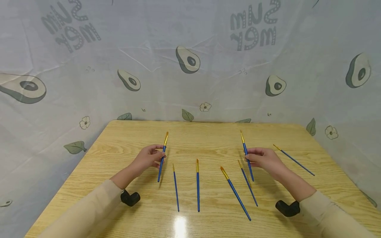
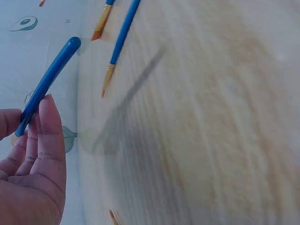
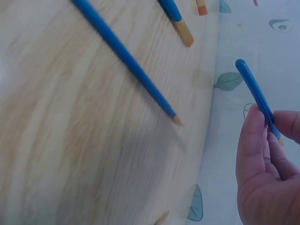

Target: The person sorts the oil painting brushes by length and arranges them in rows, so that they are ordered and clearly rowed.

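My left hand (image 1: 148, 157) pinches a paintbrush (image 1: 160, 167) with a blue handle and gold ferrule, bristles pointing away, held over the left half of the table. Thumb and fingertips meet on its blue handle (image 2: 51, 75) in the left wrist view. A similar paintbrush (image 1: 248, 166) is in my right hand (image 1: 265, 160), pinched by the handle, its tip leaning slightly left. The right wrist view shows that handle (image 3: 255, 89) between thumb and fingers. Just below the right hand lies a thin paintbrush (image 1: 248, 186); another thin paintbrush (image 1: 176, 191) lies right of the left hand.
Between the hands lie a flat-tipped paintbrush (image 1: 198, 190) and a slanted, wider one (image 1: 238, 198). A thin paintbrush (image 1: 297, 162) rests right of the right hand. Behind the wooden table (image 1: 205, 138) hangs a printed curtain (image 1: 160, 96). A brush tip (image 2: 113, 216) shows low in the left wrist view.
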The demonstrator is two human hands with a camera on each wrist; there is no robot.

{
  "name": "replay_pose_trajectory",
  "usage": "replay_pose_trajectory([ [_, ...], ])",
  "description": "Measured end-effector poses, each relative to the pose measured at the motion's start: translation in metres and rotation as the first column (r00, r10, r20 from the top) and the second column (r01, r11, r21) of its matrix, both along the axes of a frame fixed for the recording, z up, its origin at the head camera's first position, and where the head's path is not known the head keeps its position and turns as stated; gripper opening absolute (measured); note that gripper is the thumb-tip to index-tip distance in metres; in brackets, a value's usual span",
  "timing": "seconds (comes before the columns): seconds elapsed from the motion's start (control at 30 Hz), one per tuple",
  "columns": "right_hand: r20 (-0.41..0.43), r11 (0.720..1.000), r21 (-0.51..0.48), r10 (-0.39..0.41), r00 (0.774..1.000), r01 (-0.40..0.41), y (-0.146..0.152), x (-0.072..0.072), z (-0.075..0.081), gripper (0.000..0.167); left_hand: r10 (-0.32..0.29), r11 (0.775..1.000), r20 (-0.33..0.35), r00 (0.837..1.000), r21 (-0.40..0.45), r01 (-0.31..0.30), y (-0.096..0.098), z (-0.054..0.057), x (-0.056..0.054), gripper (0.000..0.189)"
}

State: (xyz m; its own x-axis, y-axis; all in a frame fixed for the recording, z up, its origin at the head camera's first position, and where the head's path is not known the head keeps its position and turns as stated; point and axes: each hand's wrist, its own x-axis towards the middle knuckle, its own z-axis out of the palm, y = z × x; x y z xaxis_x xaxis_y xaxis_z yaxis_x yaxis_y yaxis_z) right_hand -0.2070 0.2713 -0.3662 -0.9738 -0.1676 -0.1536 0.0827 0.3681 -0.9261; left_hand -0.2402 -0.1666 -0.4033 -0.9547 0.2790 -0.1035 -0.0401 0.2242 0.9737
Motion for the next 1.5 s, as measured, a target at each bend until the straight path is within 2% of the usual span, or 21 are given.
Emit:
replay_pose_trajectory([
  [0.23,0.024,0.999,-0.033,0.007,1.0,-0.007,-0.019,-0.016,0.003,0.05,0.017,0.999,0.04,0.999,0.035,-0.018,0.011,0.007,-0.009,0.052],
  [0.5,0.053,0.994,-0.106,0.029,0.998,-0.023,-0.046,-0.034,0.007,0.05,0.027,0.996,0.076,0.997,0.077,-0.033,0.02,0.013,-0.025,0.056],
  [0.67,0.074,0.99,-0.139,0.02,0.997,-0.01,-0.063,-0.045,0.007,0.048,0.01,0.997,0.083,0.996,0.077,-0.016,0.028,0.016,-0.034,0.058],
  [0.77,0.082,0.987,-0.159,0.012,0.997,0.001,-0.074,-0.051,0.006,0.046,-0.004,0.997,0.086,0.996,0.076,-0.003,0.033,0.016,-0.041,0.059],
  [1.13,0.149,0.978,-0.197,-0.045,0.988,0.074,-0.112,-0.078,0.001,0.045,0.016,0.998,0.096,0.995,0.059,-0.022,0.05,0.015,-0.065,0.056],
  [1.5,0.225,0.958,-0.22,-0.133,0.965,0.184,-0.132,-0.106,-0.012,0.038,0.087,0.995,0.124,0.989,0.032,-0.091,0.061,0.006,-0.086,0.054],
])
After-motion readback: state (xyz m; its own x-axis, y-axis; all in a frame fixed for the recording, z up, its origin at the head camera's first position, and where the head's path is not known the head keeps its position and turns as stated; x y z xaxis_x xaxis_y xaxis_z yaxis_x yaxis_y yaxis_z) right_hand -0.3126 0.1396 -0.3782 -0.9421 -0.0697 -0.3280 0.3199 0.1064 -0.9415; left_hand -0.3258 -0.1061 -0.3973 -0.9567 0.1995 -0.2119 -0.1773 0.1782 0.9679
